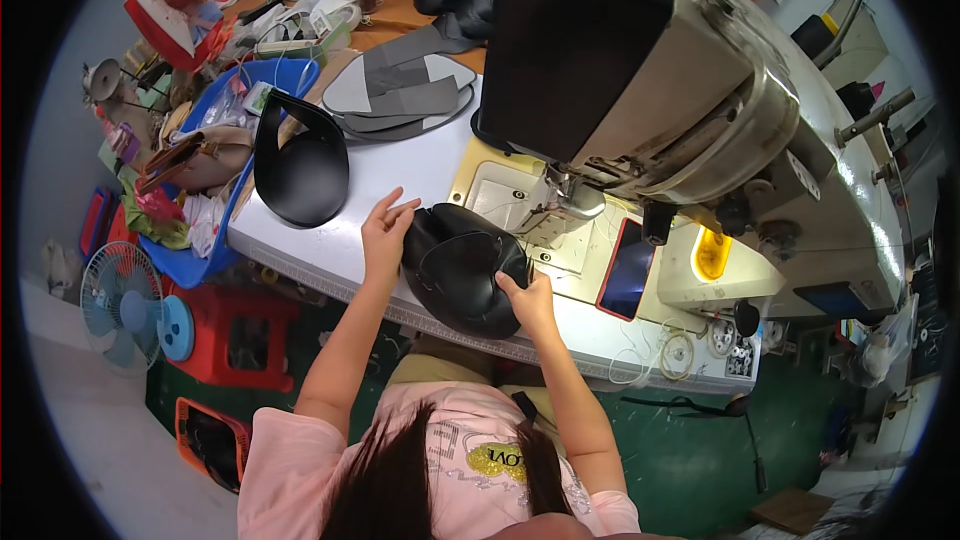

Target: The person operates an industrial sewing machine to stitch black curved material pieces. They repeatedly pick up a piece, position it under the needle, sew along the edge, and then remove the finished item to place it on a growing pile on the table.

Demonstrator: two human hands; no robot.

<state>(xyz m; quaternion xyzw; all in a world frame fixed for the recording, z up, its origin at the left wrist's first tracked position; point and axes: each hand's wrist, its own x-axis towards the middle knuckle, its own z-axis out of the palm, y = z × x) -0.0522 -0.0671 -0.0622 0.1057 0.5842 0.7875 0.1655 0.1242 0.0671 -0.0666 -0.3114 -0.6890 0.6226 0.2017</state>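
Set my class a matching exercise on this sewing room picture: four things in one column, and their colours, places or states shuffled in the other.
Things:
1. black piece nearest the person
2. phone
3. fan
4. stool

Descriptions:
A. round, with blue blades
B. red, beside the fan
C. held by the right hand
D. lying flat, dark screen, red edge

Right pairs: 1-C, 2-D, 3-A, 4-B

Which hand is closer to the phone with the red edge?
The right hand: it holds the right side of the black piece, to the left of the phone. The left hand is farther left, by the piece's opposite side.
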